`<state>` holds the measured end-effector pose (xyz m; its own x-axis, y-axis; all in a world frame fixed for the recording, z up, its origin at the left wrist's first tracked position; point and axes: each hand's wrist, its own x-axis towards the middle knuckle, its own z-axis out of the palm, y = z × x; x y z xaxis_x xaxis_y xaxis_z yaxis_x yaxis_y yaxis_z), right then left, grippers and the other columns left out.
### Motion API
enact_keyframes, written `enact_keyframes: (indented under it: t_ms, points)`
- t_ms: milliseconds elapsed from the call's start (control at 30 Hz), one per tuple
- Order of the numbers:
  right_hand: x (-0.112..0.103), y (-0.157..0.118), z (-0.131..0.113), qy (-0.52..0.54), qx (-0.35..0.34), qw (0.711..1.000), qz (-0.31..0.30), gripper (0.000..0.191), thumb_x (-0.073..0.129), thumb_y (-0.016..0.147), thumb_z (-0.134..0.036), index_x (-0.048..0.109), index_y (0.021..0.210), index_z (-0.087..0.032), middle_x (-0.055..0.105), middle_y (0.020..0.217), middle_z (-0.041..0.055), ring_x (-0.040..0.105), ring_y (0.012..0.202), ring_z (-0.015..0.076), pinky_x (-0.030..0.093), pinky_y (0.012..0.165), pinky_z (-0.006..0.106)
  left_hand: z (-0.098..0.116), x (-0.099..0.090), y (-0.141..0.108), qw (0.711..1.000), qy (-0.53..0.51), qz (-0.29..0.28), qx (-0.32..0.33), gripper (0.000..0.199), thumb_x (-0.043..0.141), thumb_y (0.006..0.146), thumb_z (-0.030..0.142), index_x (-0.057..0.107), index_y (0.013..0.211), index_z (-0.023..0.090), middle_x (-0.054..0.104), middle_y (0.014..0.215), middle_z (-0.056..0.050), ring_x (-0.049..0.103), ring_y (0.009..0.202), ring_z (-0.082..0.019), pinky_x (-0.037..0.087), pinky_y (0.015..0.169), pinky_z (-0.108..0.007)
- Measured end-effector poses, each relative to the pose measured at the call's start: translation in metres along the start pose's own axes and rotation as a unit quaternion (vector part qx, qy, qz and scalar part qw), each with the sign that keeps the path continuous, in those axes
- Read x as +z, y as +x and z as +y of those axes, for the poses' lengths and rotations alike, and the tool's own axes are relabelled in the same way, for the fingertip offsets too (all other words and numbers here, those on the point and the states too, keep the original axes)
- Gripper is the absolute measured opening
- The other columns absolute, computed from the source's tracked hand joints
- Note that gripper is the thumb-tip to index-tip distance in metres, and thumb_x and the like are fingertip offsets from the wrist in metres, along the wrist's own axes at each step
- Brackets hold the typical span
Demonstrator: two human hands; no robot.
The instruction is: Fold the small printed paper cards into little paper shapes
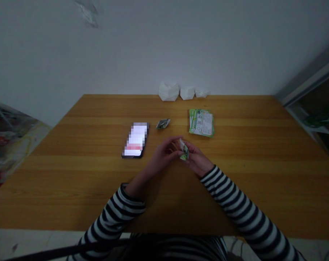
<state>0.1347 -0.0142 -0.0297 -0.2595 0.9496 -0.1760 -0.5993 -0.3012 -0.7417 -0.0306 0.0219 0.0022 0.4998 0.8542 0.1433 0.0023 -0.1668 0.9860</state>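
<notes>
Near the middle of the wooden table (99,181), a small folded piece of green and white printed paper (184,149) is held up between both hands. My left hand (164,154) is closed on its left side, thumb and fingers pinching it. From the right, my right hand (198,159) grips the same piece with thumb and fingers. Just beyond my left hand lies a small folded printed paper piece (163,123). A loose stack of green and white printed cards (202,123) rests farther back to the right.
A phone (136,140) with a lit screen lies left of my hands. Three white folded paper objects (168,92) stand in a row along the table's back edge, against the wall. Plastic-wrapped items (7,145) are beyond the left edge.
</notes>
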Motion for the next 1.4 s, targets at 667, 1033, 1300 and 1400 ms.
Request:
enact_keyframes:
  t_ms: [667, 1033, 1300, 1400]
  points:
    - [0.002, -0.007, -0.004, -0.519, -0.282, 0.797, 0.125, 0.019, 0.067, 0.086, -0.031, 0.065, 0.104, -0.023, 0.069, 0.092, 0.005, 0.065, 0.078, 0.0188, 0.054, 0.074, 0.034, -0.007, 0.0, 0.003, 0.977, -0.062, 0.117, -0.166, 0.038, 0.078, 0.074, 0.038, 0.073, 0.101, 0.011, 0.077, 0.096, -0.011, 0.074, 0.077, -0.02, 0.06, 0.069, -0.03]
    - [-0.008, 0.001, -0.006, -0.477, -0.201, 0.851, 0.093, 0.021, 0.059, 0.09, -0.039, 0.06, 0.078, -0.021, 0.061, 0.07, 0.001, 0.057, 0.065, 0.0167, 0.045, 0.059, 0.028, -0.013, -0.002, 0.003, 0.981, -0.068, 0.084, -0.162, 0.037, 0.081, 0.068, 0.023, 0.072, 0.101, 0.011, 0.078, 0.089, -0.009, 0.073, 0.071, -0.019, 0.06, 0.07, -0.031]
    - [-0.006, 0.0, -0.008, -0.539, -0.2, 0.81, 0.114, 0.019, 0.063, 0.086, -0.035, 0.063, 0.075, -0.02, 0.064, 0.068, 0.0015, 0.056, 0.061, 0.0163, 0.043, 0.056, 0.028, -0.006, 0.004, -0.003, 0.981, 0.179, 0.047, -0.063, 0.02, 0.067, 0.082, 0.025, 0.077, 0.097, 0.016, 0.077, 0.083, -0.004, 0.069, 0.073, -0.02, 0.052, 0.063, -0.026]
    - [-0.007, -0.001, -0.009, -0.56, -0.202, 0.796, 0.112, 0.016, 0.061, 0.087, -0.031, 0.063, 0.075, -0.02, 0.065, 0.069, 0.0018, 0.057, 0.062, 0.0165, 0.043, 0.057, 0.028, -0.005, 0.005, -0.004, 0.974, 0.218, 0.046, -0.045, 0.02, 0.064, 0.084, 0.024, 0.077, 0.099, 0.017, 0.077, 0.082, -0.003, 0.068, 0.068, -0.018, 0.048, 0.059, -0.025]
